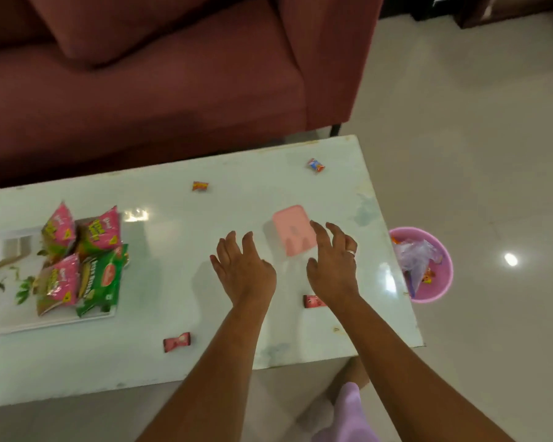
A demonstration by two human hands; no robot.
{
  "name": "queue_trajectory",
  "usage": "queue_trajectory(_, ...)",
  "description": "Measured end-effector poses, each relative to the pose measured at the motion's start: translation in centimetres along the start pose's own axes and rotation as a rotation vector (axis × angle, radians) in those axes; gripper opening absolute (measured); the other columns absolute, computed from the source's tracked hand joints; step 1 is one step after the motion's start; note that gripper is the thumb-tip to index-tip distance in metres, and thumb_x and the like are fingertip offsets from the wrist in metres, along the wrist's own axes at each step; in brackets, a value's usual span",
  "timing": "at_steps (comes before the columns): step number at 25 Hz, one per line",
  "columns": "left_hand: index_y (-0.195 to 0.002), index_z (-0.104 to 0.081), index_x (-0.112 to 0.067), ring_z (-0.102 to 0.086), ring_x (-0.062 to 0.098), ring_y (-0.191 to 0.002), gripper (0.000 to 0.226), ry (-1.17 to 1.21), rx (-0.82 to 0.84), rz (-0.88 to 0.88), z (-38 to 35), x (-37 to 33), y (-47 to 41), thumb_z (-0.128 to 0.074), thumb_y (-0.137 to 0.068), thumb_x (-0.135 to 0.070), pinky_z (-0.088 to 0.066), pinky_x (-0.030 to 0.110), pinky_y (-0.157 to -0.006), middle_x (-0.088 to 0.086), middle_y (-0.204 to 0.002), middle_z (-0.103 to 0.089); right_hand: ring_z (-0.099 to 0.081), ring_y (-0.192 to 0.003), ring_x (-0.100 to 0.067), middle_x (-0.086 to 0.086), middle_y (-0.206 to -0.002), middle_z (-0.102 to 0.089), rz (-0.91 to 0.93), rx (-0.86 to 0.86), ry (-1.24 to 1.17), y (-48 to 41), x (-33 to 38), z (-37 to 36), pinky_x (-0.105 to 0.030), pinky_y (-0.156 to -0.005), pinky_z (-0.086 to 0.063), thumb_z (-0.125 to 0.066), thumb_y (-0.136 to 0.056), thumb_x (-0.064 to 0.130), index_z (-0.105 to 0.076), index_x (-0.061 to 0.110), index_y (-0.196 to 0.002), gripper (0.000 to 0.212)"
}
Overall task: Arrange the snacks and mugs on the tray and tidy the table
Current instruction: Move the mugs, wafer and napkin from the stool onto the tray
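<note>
A white tray [10,317] with a leaf print lies at the table's left, bearing several pink snack packets [59,229] and a green one [99,279]. Loose candies dot the white table [173,250]: an orange one [200,186], a red-blue one [315,164], a pink one [177,341] and another pink one [312,301] by my right wrist. A flat pink rectangular object [292,229] lies near the middle right. My left hand [245,271] hovers open just left of it. My right hand [331,261], fingers spread, touches its right edge. No mugs show.
A maroon sofa [157,81] stands behind the table. A pink bin [441,282] holding plastic wrappers sits on the tiled floor off the table's right edge. My foot [353,374] and lilac clothing show below the near edge.
</note>
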State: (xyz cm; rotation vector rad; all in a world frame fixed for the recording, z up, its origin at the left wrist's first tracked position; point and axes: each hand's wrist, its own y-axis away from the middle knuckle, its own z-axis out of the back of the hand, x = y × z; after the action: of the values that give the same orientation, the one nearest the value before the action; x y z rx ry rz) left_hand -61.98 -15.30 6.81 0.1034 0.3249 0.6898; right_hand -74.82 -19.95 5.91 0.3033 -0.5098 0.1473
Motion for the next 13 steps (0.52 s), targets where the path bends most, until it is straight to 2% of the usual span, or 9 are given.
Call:
queue_trajectory(7, -0.142, -0.032, -0.022, -0.013, 0.026, -0.144, 0.062, 0.056, -0.087, 0.321, 11.5, 26.6, 5.3, -0.055, -0.085, -0.016, -0.011, 0.047, -0.118, 0.007, -0.154, -0.022, -0.017, -0.136, -0.029, -0.003, -0.154, -0.015, 0.268, 0.177, 0.090, 11.2, 21.3, -11.3, -0.043, -0.098, -0.040, -0.051, -0.085, 0.013, -0.017, 0.030, -0.146, 0.072)
queue_trajectory(13, -0.142, -0.032, -0.021, -0.014, 0.027, -0.143, 0.061, 0.153, -0.185, 0.485, 15.8, 41.3, 4.9, -0.055, -0.086, -0.015, -0.015, 0.047, -0.117, 0.007, -0.154, -0.022, -0.018, -0.137, -0.030, -0.004, -0.153, -0.018, 0.384, 0.262, 0.103, 15.0, 33.4, -19.8, -0.046, -0.102, -0.036, -0.052, -0.085, 0.015, -0.021, 0.029, -0.145, 0.069)
